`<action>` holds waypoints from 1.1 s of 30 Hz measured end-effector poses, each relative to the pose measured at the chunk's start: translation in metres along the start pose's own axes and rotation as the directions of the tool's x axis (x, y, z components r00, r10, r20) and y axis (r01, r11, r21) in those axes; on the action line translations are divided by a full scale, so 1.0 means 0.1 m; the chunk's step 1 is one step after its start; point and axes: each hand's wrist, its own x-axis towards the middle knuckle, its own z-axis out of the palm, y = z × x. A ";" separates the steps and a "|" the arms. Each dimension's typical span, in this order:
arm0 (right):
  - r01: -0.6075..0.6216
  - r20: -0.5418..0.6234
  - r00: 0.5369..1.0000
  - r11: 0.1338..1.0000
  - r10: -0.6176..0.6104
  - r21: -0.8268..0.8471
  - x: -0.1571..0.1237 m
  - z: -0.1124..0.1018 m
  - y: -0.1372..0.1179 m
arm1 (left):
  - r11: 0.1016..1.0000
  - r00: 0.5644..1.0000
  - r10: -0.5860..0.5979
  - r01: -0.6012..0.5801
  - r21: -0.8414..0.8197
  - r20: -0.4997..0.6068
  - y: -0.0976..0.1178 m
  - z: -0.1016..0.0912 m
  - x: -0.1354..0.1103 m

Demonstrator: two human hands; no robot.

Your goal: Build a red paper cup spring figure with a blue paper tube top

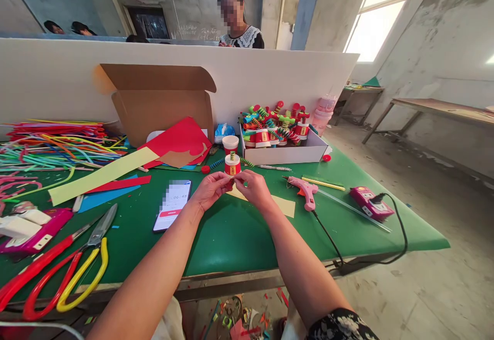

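Both my hands meet over the green table [231, 237], just in front of a small red and white paper cup figure [232, 165] with a coiled pipe cleaner on top. My left hand [211, 190] is closed in a pinch at its base. My right hand [252, 188] is closed too, fingers pressed toward the left hand. What the fingertips pinch is too small to make out. A pale yellow paper piece [284, 205] lies under my right hand. A second paper cup [230, 143] stands behind the figure.
A white box [304, 152] of finished figures stands behind. A pink glue gun [304, 190], a pink power strip [369, 202], a phone [173, 203], scissors [77, 257], coloured paper sheets [104, 175], pipe cleaners [50, 144] and an open cardboard box [158, 98] surround it. A person stands behind the white partition [50, 77].
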 end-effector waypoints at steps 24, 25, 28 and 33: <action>-0.358 0.141 0.920 0.639 0.365 0.681 0.07 0.04 0.03 | 0.995 0.997 0.050 -0.046 -0.090 0.051 0.01 -0.03 0.00; -0.360 0.149 0.921 0.645 0.359 0.674 0.06 0.04 0.03 | 0.996 0.997 0.049 -0.044 -0.081 0.054 0.01 -0.02 -0.01; -0.356 0.153 0.927 0.674 0.342 0.647 0.06 0.03 0.02 | 0.998 0.996 0.048 -0.044 -0.054 0.074 0.02 0.00 -0.03; -0.350 0.191 0.936 0.723 0.296 0.596 0.05 0.02 0.01 | 0.998 0.993 0.060 -0.059 -0.016 0.105 0.03 0.03 -0.05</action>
